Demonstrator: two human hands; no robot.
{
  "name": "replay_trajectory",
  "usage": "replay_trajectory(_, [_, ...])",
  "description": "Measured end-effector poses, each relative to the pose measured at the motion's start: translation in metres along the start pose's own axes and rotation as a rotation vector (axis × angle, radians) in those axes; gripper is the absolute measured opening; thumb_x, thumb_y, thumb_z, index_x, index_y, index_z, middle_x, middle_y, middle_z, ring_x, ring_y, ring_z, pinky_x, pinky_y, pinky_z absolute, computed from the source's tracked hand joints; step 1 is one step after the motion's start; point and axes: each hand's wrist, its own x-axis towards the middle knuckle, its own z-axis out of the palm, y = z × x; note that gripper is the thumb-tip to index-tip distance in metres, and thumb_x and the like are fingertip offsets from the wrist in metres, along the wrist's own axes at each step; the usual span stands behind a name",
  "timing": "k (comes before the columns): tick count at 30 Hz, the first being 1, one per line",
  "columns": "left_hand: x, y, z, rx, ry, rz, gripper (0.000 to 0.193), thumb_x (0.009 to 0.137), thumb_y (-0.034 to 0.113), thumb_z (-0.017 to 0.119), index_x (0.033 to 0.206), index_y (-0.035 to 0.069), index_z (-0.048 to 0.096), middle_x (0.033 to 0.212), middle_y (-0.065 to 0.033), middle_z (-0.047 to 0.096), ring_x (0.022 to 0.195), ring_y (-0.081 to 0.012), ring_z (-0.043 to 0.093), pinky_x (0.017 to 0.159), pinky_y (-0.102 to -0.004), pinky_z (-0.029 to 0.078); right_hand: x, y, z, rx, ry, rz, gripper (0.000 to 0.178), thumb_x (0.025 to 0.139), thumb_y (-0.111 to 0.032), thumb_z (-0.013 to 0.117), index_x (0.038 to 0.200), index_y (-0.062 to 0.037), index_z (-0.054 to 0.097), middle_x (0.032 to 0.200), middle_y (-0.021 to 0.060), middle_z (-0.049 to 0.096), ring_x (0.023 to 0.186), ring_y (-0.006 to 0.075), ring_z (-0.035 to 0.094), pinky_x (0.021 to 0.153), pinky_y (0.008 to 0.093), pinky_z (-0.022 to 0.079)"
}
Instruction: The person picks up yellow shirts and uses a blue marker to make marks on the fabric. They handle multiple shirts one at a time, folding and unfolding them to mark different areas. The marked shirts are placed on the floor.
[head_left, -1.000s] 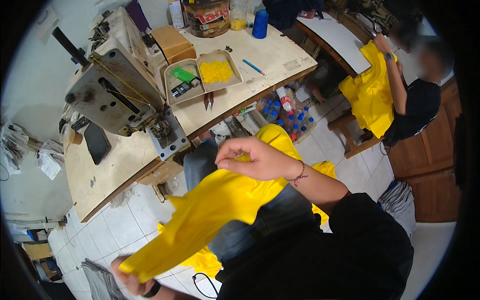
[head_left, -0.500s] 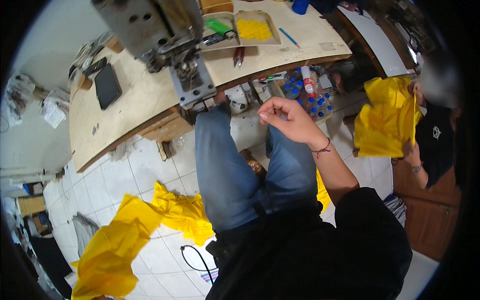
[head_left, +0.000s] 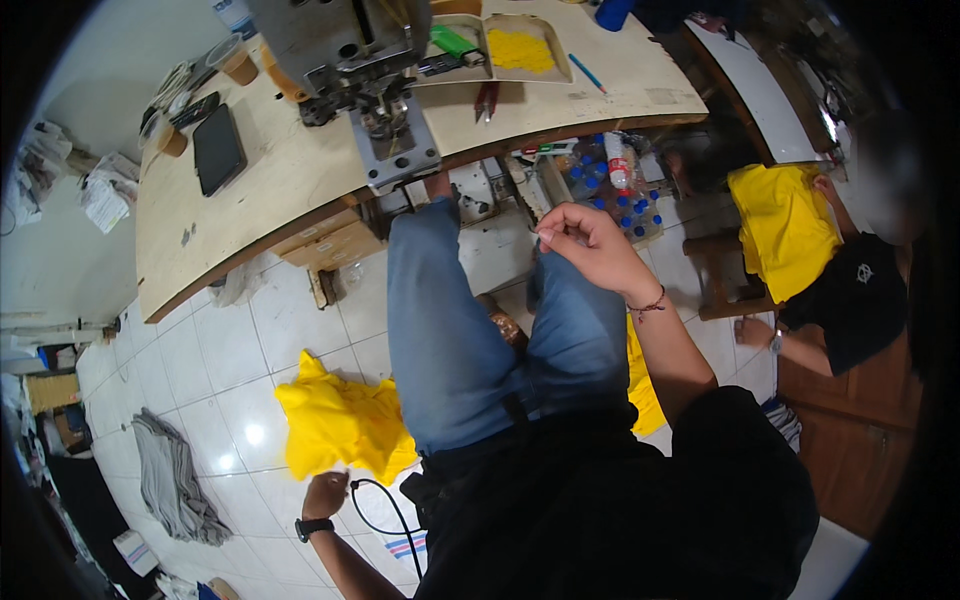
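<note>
My right hand (head_left: 592, 246) hovers above my right knee, fingers curled and thumb drawn in against them. Nothing shows in it, and a thin bracelet circles its wrist. Down at the left, my left hand (head_left: 327, 494) has its fingers curled at the lower edge of a crumpled yellow cloth (head_left: 345, 420). Whatever those fingers may hold is hidden. That cloth hangs or lies beside my left thigh; its support cannot be made out. More yellow cloth (head_left: 643, 385) shows by my right hip. In front of me stands a sewing machine (head_left: 392, 135), touched by neither hand.
The worktable (head_left: 560, 110) carries a phone (head_left: 219, 150), plastic cups, a tray (head_left: 565, 70) of small yellow pieces and red-handled snips (head_left: 486, 100). Bottles (head_left: 620, 190) fill a bin below. Grey cloth (head_left: 175, 480) lies on the floor. At right, a co-worker handles yellow cloth (head_left: 785, 230).
My left hand has come into view from the lower left. The long yellow cloth there has drawn in beside my thigh. The co-worker's cloth is lowered, and one of that person's hands is off it.
</note>
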Motion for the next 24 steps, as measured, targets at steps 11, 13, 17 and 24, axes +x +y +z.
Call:
replay_trajectory(11, [0.000,0.214,-0.017,0.034,0.213,0.501,0.037,0.106,0.024,0.060,0.131,-0.003,0.063,0.110,-0.0214,0.075,0.091,-0.0279,0.075,0.077,-0.0366,0.058,-0.030,0.028,-0.008,-0.025,0.149,-0.058,0.012,0.098,-0.011,0.069,0.103,-0.0006,0.070,0.089,0.0017,0.067,0.085,0.0090,0.062,0.079,0.0256,0.051])
replay_trajectory(13, [0.005,0.224,-0.005,0.109,0.161,0.531,0.035,0.107,0.023,0.058,0.130,-0.002,0.064,0.111,-0.0223,0.075,0.093,-0.0307,0.076,0.078,-0.0382,0.059,-0.042,0.034,-0.016,-0.049,0.206,-0.058,0.013,0.098,-0.012,0.069,0.103,0.0000,0.070,0.089,0.0026,0.067,0.086,0.0094,0.062,0.080,0.0259,0.052])
replay_trajectory(17, [0.019,0.195,0.013,0.251,0.108,0.543,0.029,0.104,0.014,0.059,0.128,-0.001,0.065,0.110,-0.0271,0.074,0.096,-0.0387,0.074,0.079,-0.0413,0.059,-0.069,0.054,-0.032,-0.102,0.289,-0.032,0.014,0.098,-0.013,0.070,0.102,0.0008,0.069,0.089,0.0032,0.067,0.086,0.0098,0.062,0.080,0.0270,0.053])
replay_trajectory(24, [0.015,0.164,-0.016,0.044,0.069,0.463,0.028,0.107,0.017,0.060,0.126,-0.003,0.064,0.101,-0.0163,0.074,0.092,-0.0245,0.074,0.082,-0.0343,0.058,-0.117,0.102,-0.044,-0.089,0.391,0.134,0.011,0.098,-0.009,0.070,0.103,0.0008,0.069,0.092,0.0014,0.068,0.088,0.0074,0.063,0.081,0.0260,0.054])
